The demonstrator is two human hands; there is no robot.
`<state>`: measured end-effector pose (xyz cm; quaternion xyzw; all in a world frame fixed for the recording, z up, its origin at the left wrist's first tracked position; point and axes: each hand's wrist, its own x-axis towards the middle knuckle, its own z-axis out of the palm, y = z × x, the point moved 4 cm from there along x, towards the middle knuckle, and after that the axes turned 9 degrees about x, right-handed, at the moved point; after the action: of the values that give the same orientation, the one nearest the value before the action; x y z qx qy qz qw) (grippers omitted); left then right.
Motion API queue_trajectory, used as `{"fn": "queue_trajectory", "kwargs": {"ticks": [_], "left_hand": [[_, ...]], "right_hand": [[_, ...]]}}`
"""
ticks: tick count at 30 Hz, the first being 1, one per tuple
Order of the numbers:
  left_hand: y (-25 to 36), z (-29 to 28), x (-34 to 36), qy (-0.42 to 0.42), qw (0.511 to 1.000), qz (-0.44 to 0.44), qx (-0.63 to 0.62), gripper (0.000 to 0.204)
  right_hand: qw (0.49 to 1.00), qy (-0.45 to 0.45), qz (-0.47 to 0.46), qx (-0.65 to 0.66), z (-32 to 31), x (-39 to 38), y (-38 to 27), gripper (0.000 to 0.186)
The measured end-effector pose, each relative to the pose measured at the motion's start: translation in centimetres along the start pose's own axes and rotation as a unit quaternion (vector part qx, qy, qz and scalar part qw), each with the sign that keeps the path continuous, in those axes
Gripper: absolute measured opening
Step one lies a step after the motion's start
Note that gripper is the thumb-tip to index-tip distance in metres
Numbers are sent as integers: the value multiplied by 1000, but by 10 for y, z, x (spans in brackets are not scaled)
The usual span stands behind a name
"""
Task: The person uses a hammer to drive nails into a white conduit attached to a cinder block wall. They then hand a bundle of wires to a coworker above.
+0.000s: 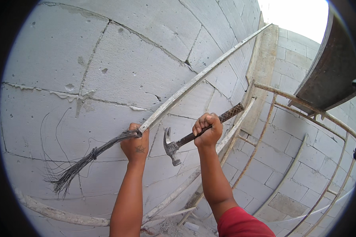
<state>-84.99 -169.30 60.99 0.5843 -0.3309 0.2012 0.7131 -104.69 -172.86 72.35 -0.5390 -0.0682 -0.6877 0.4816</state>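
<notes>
Hidden: the left hand [135, 144] shows only its back, so the fingers and whatever they pinch cannot be seen; the picture's rim is black and bends every straight edge.
Left grip: closed, fist against the block wall [106, 59], at the spot where a bundle of dark wires [81, 162] meets a pale metal strip [201, 77].
Wire bundle: runs from the fist down and to the left, ends splayed loose (a few thin strands curl over the wall).
Strip: rises from the fist up and to the right along the wall.
Right grip: right hand [207, 129] wrapped tight round the handle of a claw hammer [186, 140], about mid-handle.
Hammer axis: slanted, head low left beside the left hand, not touching it; dark textured butt up right.
Nearby: rusty rebar frame [265, 130] to the right; red sleeve [241, 223] at the lower edge.
</notes>
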Motion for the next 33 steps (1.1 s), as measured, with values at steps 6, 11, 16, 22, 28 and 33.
{"fn": "queue_trajectory", "kwargs": {"ticks": [6, 11, 16, 22, 28, 33], "left_hand": [[2, -4, 10, -89, 994, -21, 64, 18], [6, -8, 4, -43, 997, -58, 9, 24], [-5, 5, 13, -49, 996, -79, 11, 25], [-19, 16, 9, -55, 981, -164, -91, 16], [-11, 16, 3, 60, 995, -50, 63, 9], [-17, 24, -6, 82, 993, -36, 82, 7]], "right_hand": [[996, -38, -31, 71, -19, -54, -111, 25], [984, -80, -55, 147, -53, -107, -191, 24], [974, -131, -68, 170, -87, -146, -249, 25], [987, -78, -96, 104, -134, -173, -287, 24], [995, -35, -97, 13, -167, -184, -318, 24], [989, 3, -130, -72, -186, -191, -328, 24]]}}
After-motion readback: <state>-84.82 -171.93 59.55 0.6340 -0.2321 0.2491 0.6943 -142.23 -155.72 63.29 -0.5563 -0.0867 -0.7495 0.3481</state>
